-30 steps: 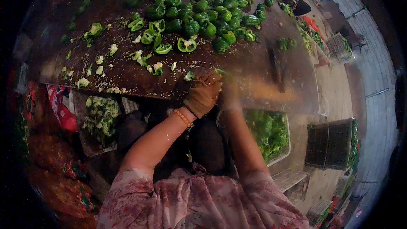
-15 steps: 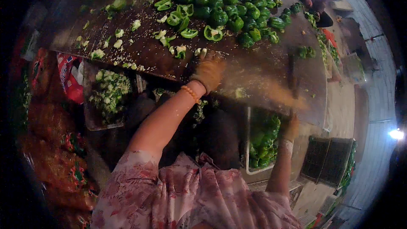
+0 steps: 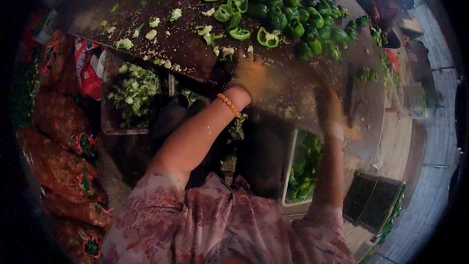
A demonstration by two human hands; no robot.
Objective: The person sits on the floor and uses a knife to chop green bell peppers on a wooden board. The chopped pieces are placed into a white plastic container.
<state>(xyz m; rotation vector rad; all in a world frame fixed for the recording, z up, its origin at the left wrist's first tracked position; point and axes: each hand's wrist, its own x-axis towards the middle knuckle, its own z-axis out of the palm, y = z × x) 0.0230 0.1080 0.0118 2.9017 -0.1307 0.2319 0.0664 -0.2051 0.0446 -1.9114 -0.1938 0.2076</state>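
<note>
My left hand (image 3: 249,75), in a yellowish work glove, is over the near edge of the brown table (image 3: 190,51). Its fingers point away from me and look apart, with nothing clearly held in them. Pale pepper cores (image 3: 227,51) lie just beyond its fingertips. Farther off are halved green bell peppers (image 3: 240,33) and a heap of whole green bell peppers (image 3: 293,14). On the right, my right hand (image 3: 332,112), also gloved, is smeared by motion over the table's near edge. Its fingers and anything in them cannot be made out.
Below the table at left stands a tray (image 3: 127,131) of pepper cores. A white-rimmed crate (image 3: 286,193) of green peppers is under the right side. Red net sacks (image 3: 58,161) line the far left. Another person (image 3: 388,7) is at the far right, beyond a dark crate (image 3: 372,200).
My right hand has moved up and inward toward the table, still blurred. My left hand has shifted slightly right in the picture. The view itself has shifted, so the peppers appear farther right.
</note>
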